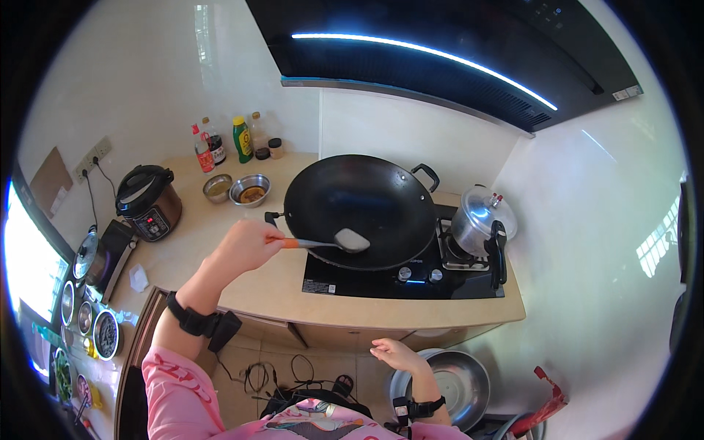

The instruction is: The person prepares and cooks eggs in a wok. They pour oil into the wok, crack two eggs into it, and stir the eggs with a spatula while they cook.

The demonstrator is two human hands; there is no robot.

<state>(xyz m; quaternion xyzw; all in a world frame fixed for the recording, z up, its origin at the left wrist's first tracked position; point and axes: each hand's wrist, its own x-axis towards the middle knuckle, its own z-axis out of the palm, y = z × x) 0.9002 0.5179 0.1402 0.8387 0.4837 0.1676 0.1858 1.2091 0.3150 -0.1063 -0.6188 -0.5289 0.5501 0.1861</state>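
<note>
My left hand (250, 246) is closed around the orange handle of a metal ladle (352, 241). The ladle's bowl, with something whitish in it, is over the near part of a large black wok (360, 203); whether it touches the wok cannot be told. The wok sits on the left burner of a black gas hob (357, 283). My right hand (397, 355) is held low in front of the counter's edge, fingers loosely spread, holding nothing.
A pressure cooker (479, 220) stands on the right burner. Left of the wok are two metal bowls (250, 191) (218, 188), bottles (242, 140) and an electric cooker (148, 203). A range hood (440, 66) overhangs. Metal basins (459, 388) and cables (258, 378) lie below.
</note>
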